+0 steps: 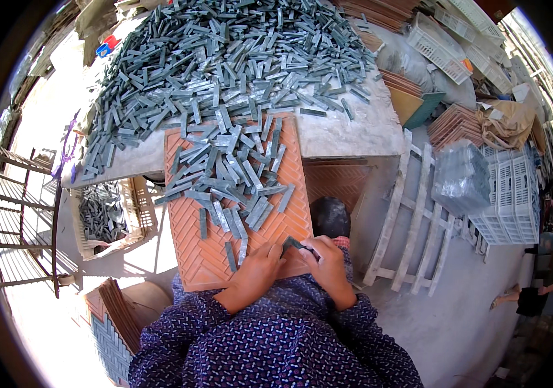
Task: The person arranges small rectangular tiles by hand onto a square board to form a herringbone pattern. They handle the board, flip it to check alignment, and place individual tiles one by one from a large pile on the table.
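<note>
An orange board [283, 223] with herringbone grooves lies between the table edge and my lap. Loose grey-green stone strips [234, 165] are heaped over its far and middle part. Low on the board, my left hand [260, 268] is closed, fingertips pinching the end of a dark stone strip [291, 244]. My right hand [327, 264] is closed beside it, thumb and fingers around dark strips at the board's right edge. The two hands nearly meet over these strips. Fingers hide how many pieces each hand holds. A few strips [230, 257] lie just left of my left hand.
A large pile of strips [238, 58] covers the table [354, 132]. A crate of strips [135, 210] stands at left, above stacked boards [118, 310]. On the right are a wooden pallet [412, 213], white plastic crates [512, 194] and stacked boards [454, 126]. Another person's leg [506, 297] shows far right.
</note>
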